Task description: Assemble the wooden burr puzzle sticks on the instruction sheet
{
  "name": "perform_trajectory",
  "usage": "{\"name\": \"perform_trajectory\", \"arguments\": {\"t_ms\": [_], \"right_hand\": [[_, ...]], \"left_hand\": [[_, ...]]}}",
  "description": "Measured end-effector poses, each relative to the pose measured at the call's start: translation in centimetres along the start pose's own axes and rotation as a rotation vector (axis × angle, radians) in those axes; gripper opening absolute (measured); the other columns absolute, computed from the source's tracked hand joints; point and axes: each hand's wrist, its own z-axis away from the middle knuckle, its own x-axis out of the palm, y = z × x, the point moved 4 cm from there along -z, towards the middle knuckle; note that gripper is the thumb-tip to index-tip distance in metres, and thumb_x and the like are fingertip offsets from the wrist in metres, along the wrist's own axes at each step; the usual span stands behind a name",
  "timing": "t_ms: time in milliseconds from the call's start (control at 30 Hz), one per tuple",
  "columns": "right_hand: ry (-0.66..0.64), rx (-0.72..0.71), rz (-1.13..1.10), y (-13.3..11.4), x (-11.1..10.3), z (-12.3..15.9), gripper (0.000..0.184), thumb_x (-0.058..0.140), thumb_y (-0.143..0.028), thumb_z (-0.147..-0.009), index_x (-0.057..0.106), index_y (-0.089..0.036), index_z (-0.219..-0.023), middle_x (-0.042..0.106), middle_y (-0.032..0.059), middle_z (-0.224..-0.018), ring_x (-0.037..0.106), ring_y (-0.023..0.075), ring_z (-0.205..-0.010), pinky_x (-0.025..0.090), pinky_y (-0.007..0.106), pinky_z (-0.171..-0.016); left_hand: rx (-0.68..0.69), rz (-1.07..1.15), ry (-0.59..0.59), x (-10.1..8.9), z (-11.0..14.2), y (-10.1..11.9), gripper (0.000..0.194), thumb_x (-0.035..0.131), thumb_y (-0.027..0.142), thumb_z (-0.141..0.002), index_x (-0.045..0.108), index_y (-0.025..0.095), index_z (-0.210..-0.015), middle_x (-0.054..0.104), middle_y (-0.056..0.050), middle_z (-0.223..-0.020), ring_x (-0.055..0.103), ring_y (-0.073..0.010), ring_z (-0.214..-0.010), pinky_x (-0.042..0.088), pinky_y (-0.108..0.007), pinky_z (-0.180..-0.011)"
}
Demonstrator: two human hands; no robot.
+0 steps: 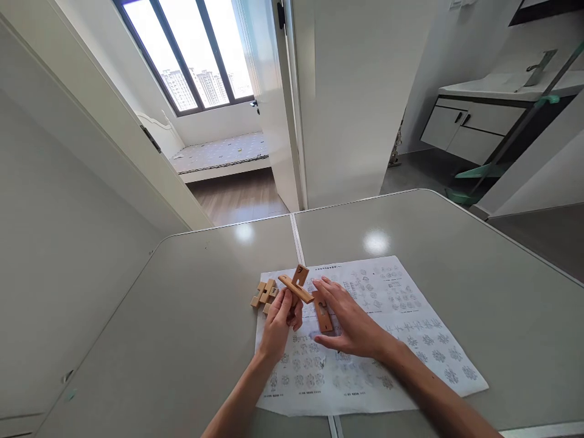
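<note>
The table (456, 274) is the largest thing here; it extends beyond the printed sheet (383, 298) on every side that I can see. The right forearm covers some drawings on this sheet. Above the sheet's middle is the right hand (349, 322), its thumb and fingers spread apart around a flat wooden piece (325, 319), which lies on the sheet; whether they touch it, I cannot tell. The left hand (278, 322), over the left part of the sheet, has its fingers clamped on two crossed wooden pieces (296, 289). Across the sheet's left edge, near the upper corner, is a group of smaller blocks (264, 292), partly hidden by the left hand. I judge the work to be only partly done: two pieces are together, while the flat piece and the blocks are not yet with them. Whether the crossed pieces are locked is not clear.
</note>
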Motion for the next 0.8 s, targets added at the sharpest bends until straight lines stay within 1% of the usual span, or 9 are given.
{"name": "perform_trajectory", "arguments": {"t_ms": [133, 233, 333, 400, 467, 533, 600, 700, 800], "right_hand": [[-0.011, 0.022, 0.0, 0.6, -0.3, 0.2, 0.112, 0.081, -0.037, -0.087, 0.007, -0.035, -0.17, 0.034, 0.0126, -0.17, 0.021, 0.0422, -0.16, 0.025, 0.068, -0.126], [0.015, 0.006, -0.026, 0.6, -0.4, 0.2, 0.106, 0.081, -0.035, -0.087, 0.014, -0.035, -0.169, 0.043, 0.013, -0.164, 0.032, 0.0418, -0.154, 0.034, 0.065, -0.123], [0.057, 0.011, -0.027, 0.5, -0.6, 0.2, 0.107, 0.084, -0.038, -0.084, 0.019, -0.035, -0.168, 0.054, 0.0135, -0.153, 0.048, 0.0408, -0.142, 0.045, 0.062, -0.115], [0.113, 0.047, -0.023, 0.5, -0.9, 0.1, 0.104, 0.085, -0.042, -0.083, 0.025, -0.035, -0.166, 0.058, 0.0138, -0.145, 0.056, 0.0401, -0.133, 0.051, 0.061, -0.109], [0.207, 0.108, -0.06, 0.6, -1.5, 0.1, 0.094, 0.085, -0.048, -0.083, 0.035, -0.033, -0.161, 0.06, 0.0142, -0.143, 0.059, 0.0396, -0.128, 0.053, 0.061, -0.106], [0.314, 0.203, -0.172, 1.1, -2.2, 0.2, 0.086, 0.084, -0.053, -0.082, 0.043, -0.031, -0.154, 0.06, 0.0143, -0.144, 0.061, 0.0388, -0.127, 0.052, 0.061, -0.108], [0.374, 0.303, -0.37, 1.7, -2.6, 0.2, 0.078, 0.082, -0.058, -0.083, 0.049, -0.03, -0.148, 0.061, 0.0141, -0.145, 0.064, 0.0371, -0.125, 0.052, 0.06, -0.109], [0.344, 0.369, -0.713, 2.2, -2.7, 0.1, 0.07, 0.076, -0.065, -0.086, 0.053, -0.029, -0.142, 0.063, 0.0142, -0.145, 0.064, 0.0351, -0.129, 0.052, 0.056, -0.112], [0.285, 0.373, -0.883, 1.8, -2.7, 0.0, 0.068, 0.073, -0.069, -0.087, 0.057, -0.029, -0.14, 0.063, 0.0139, -0.147, 0.061, 0.0353, -0.134, 0.047, 0.056, -0.117]], "left_hand": [[-0.03, 0.034, -0.018, -0.1, 0.0, 0.1, 0.043, 0.064, 0.059, -0.097, 0.048, 0.021, -0.086, 0.045, 0.005, -0.071, 0.028, -0.0063, -0.053, 0.032, -0.021, -0.05], [-0.031, 0.033, -0.028, -0.2, -0.1, 0.0, 0.04, 0.065, 0.057, -0.097, 0.053, 0.02, -0.092, 0.05, 0.004, -0.075, 0.03, -0.0054, -0.052, 0.033, -0.021, -0.051], [-0.018, 0.007, -0.036, -0.2, -0.1, 0.0, 0.041, 0.066, 0.058, -0.096, 0.06, 0.018, -0.1, 0.058, 0.001, -0.08, 0.037, -0.0056, -0.052, 0.036, -0.022, -0.051], [-0.01, -0.019, -0.043, -0.2, -0.1, 0.0, 0.043, 0.068, 0.058, -0.095, 0.064, 0.017, -0.106, 0.063, -0.003, -0.086, 0.044, -0.0072, -0.055, 0.039, -0.022, -0.051], [-0.002, -0.056, -0.049, -0.3, -0.1, -0.1, 0.045, 0.07, 0.058, -0.094, 0.068, 0.016, -0.11, 0.066, -0.005, -0.09, 0.051, -0.0095, -0.06, 0.041, -0.023, -0.052], [0.007, -0.098, -0.049, -0.5, -0.1, -0.2, 0.044, 0.072, 0.056, -0.093, 0.072, 0.016, -0.111, 0.066, -0.006, -0.089, 0.054, -0.0116, -0.064, 0.043, -0.023, -0.054], [0.018, -0.134, -0.044, -0.7, -0.1, -0.3, 0.041, 0.073, 0.054, -0.092, 0.075, 0.016, -0.109, 0.065, -0.005, -0.084, 0.054, -0.0125, -0.068, 0.044, -0.022, -0.056], [0.03, -0.175, -0.033, -0.8, 0.0, -0.3, 0.038, 0.075, 0.053, -0.091, 0.078, 0.017, -0.103, 0.063, -0.003, -0.08, 0.05, -0.0114, -0.067, 0.045, -0.022, -0.06], [0.036, -0.218, -0.027, -0.5, 0.1, -0.1, 0.037, 0.076, 0.052, -0.09, 0.078, 0.016, -0.096, 0.061, -0.001, -0.076, 0.046, -0.0096, -0.062, 0.044, -0.023, -0.06]]}}
